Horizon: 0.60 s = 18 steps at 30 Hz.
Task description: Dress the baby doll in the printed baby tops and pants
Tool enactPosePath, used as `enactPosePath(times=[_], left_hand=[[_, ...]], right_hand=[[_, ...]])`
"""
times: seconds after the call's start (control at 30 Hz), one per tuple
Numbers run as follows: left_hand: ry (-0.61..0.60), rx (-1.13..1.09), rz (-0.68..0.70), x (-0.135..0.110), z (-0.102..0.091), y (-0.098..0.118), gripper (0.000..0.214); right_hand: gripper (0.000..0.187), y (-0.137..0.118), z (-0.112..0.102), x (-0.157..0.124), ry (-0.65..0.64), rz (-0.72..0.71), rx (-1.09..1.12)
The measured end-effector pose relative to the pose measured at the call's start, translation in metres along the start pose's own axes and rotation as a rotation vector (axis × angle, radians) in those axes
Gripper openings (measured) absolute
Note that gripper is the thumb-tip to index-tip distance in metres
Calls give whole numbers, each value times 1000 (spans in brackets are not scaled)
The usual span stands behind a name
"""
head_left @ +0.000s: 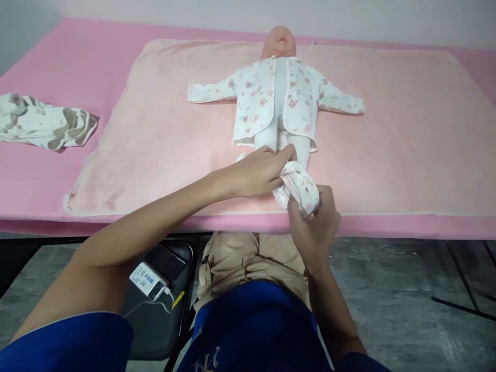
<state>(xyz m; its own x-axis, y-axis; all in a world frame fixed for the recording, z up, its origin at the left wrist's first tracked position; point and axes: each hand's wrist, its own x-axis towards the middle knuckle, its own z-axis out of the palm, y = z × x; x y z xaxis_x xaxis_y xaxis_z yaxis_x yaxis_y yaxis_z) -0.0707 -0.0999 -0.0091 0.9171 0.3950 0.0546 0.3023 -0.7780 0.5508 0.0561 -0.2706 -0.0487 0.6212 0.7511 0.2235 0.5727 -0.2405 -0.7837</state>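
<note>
A baby doll lies on its back on a pale pink blanket, wearing an open white printed jacket with its sleeves spread out. A bunched pair of white printed baby trousers sits at the doll's feet. My left hand is closed on the upper edge of the trousers beside the doll's white legs. My right hand grips the lower end of the same bundle from below.
The blanket covers a pink table. A crumpled white and grey garment lies at the far left. A black chair seat with a phone and a power bank stands below the table's front edge by my left elbow.
</note>
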Motion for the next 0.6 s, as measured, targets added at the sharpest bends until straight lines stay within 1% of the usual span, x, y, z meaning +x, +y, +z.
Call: enactPosePath(times=[0.07, 0.13, 0.23, 0.33, 0.4, 0.5, 0.6], left_hand=[[-30, 127, 27, 4, 3, 7, 55], [-62, 252, 29, 10, 6, 14, 57], [-159, 415, -43, 25, 10, 24, 50], [-236, 489, -92, 39, 10, 32, 41], [-247, 524, -80, 43, 9, 35, 44], [-234, 586, -90, 42, 10, 35, 52], [-210, 588, -101, 37, 14, 31, 56]], right_hand=[[18, 11, 7, -5, 68, 53, 11], [20, 21, 12, -1, 101, 44, 33], [22, 27, 13, 11, 120, 0, 40], [23, 29, 11, 19, 100, -26, -27], [24, 33, 8, 23, 66, -43, -81], [26, 41, 2, 26, 37, -59, -111], [29, 48, -1, 28, 54, -62, -80]])
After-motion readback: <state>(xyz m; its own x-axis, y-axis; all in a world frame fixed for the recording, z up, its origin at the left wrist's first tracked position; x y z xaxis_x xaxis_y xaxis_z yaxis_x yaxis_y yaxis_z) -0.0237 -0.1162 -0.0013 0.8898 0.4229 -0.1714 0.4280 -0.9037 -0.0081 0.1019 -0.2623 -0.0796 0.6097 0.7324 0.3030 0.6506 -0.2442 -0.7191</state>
